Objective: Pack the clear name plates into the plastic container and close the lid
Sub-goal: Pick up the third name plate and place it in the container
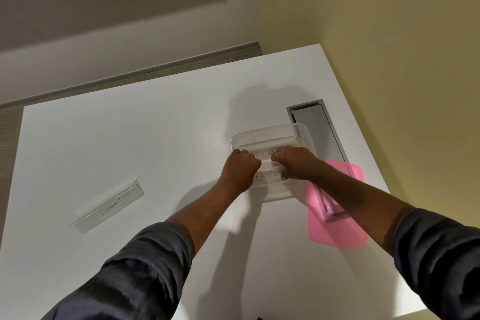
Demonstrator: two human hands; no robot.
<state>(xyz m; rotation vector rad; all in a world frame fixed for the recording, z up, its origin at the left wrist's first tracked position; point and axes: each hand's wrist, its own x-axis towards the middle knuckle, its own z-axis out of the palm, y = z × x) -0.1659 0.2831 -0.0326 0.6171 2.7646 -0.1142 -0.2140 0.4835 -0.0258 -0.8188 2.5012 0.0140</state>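
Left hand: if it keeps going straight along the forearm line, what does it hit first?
Probably the "DOG" name plate inside the clear container; the left hand is already at it. Beyond that, the container's far wall. Depth is unclear.

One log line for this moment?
hands: left, right in container on name plates | ELEPHANT plate out | pink lid off

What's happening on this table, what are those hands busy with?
A person is packing clear name plates into a clear plastic container on a white table. Both hands, the left hand and the right hand, are down in the container settling plates; one reads DOG and another starts with BAT. One plate, marked ELEPHANT, lies out on the table to the left. The pink lid lies beside the container, not yet on.
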